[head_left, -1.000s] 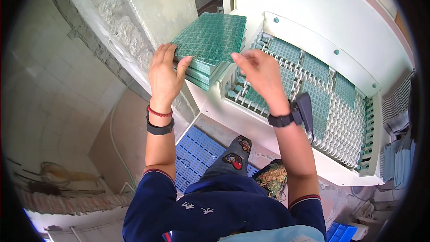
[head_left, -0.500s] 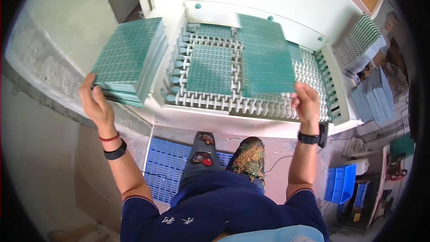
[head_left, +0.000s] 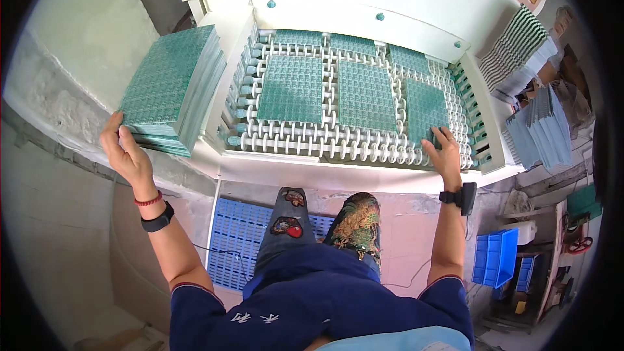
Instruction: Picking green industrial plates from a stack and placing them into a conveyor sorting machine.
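Note:
My left hand (head_left: 127, 155) is at the near left corner of a thick stack of green circuit board panels (head_left: 162, 81). Its fingertips touch the corner, with thumb and fingers apart. On a bed of white roller wheels (head_left: 305, 140) several similar panels lie flat in two rows. At the right end of the near row, my right hand (head_left: 444, 154) rests its spread fingertips on the near edge of one circuit board panel (head_left: 424, 103). To its left are a middle panel (head_left: 365, 94) and a left panel (head_left: 290, 89), untouched.
A white machine frame (head_left: 338, 172) surrounds the rollers. Racked panels (head_left: 520, 49) and upright grey-blue sheets (head_left: 541, 131) stand at the right. Blue bins (head_left: 495, 259) sit lower right. A blue slatted mat (head_left: 231, 240) and a thin cable lie on the floor.
The panel my right hand held above the rollers now lies on them at the right. That hand's pinch has opened into spread fingers. My left hand stays at the stack's corner.

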Tool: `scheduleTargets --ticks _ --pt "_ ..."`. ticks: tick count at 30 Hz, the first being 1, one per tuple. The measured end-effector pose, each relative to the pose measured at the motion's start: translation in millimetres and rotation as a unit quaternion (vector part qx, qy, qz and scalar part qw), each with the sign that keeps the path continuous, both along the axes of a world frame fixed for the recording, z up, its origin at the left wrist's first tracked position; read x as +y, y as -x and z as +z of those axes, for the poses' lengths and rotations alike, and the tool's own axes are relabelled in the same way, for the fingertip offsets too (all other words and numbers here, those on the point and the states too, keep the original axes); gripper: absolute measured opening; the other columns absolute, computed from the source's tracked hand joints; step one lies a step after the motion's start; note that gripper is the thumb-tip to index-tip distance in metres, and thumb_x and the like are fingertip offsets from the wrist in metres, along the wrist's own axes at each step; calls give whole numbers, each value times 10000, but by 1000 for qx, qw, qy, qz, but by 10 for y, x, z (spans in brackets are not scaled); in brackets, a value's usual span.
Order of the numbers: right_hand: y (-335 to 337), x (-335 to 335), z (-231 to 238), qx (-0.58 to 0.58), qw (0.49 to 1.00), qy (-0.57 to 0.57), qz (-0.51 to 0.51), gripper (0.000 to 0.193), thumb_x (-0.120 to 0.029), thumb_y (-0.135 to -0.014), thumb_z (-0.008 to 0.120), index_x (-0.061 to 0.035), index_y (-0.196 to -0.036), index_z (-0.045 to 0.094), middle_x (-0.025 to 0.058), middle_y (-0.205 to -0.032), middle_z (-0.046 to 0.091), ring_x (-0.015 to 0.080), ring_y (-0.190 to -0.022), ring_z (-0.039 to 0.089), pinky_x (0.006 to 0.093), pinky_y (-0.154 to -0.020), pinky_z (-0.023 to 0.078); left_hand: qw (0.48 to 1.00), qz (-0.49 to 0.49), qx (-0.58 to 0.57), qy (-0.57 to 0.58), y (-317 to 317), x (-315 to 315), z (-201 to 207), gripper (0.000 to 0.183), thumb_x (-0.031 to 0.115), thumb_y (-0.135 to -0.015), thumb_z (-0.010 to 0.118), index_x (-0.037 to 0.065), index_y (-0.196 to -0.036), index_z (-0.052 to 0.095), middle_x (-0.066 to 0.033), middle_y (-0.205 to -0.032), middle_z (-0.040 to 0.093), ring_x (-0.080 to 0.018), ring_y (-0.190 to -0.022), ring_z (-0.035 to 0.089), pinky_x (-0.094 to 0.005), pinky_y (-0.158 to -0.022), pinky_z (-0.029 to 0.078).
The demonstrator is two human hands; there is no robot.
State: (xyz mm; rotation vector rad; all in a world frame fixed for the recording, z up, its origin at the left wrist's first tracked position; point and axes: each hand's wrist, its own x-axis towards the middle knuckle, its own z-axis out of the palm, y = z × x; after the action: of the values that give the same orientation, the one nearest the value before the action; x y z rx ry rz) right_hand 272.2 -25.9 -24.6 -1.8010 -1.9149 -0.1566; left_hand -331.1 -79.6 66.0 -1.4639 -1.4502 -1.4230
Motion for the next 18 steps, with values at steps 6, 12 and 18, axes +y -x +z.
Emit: scheduleTargets --ticks 6,12,18 --pt "90 284 154 -10 998 62 -3 490 -329 -736 691 -4 -1090 595 245 -1133 549 378 -1037 534 397 -882 433 989 -6 -108 99 96 -230 154 208 128 -899 497 11 -1045 587 -131 -1030 590 -259 -951 556 -322 -830 427" --pt "1101 93 825 67 986 5 153 348 -202 -768 687 6 -1037 615 206 -1082 582 350 -1007 560 373 -859 443 988 83 5 126 -86 -260 330 317 243 -822 623 4 -1029 598 -164 -1063 598 -328 -973 562 -378 -828 450" --pt "2584 195 1281 292 851 138 415 325 -238 -797 680 13 -996 628 111 -942 639 203 -851 616 283 -763 477 979 126 74 144 -256 -423 366 338 292 -829 612 20 -1030 614 -152 -1098 590 -336 -1058 522 -391 -877 431"
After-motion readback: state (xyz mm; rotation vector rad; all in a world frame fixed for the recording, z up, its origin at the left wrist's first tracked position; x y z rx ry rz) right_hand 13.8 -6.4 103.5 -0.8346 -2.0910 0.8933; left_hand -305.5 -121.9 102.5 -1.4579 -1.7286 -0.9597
